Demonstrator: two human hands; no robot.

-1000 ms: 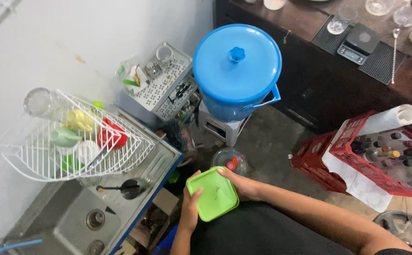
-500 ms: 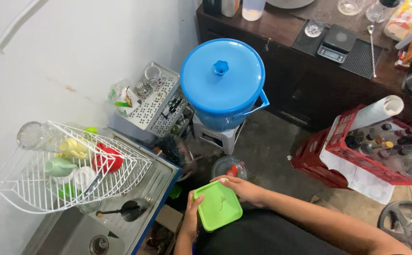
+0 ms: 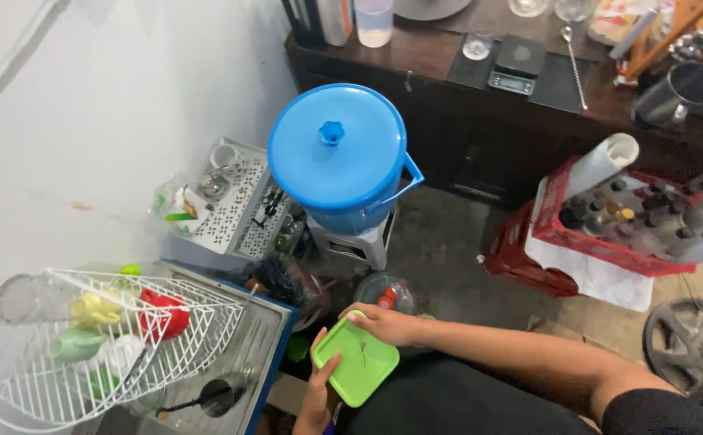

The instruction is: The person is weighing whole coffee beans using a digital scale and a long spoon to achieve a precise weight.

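Leftmost, a white wire dish rack point(image 3: 85, 354) holds cups beside the sink point(image 3: 246, 354). Next, the left hand point(image 3: 317, 395) grips the near edge of a green square lid point(image 3: 357, 364), while the right hand point(image 3: 379, 324) clasps its far edge. Farther right stands a red bottle crate point(image 3: 601, 242).

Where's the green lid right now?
In the head view, the square green lid is low and centre, held between the left hand and right hand, just right of the steel sink.
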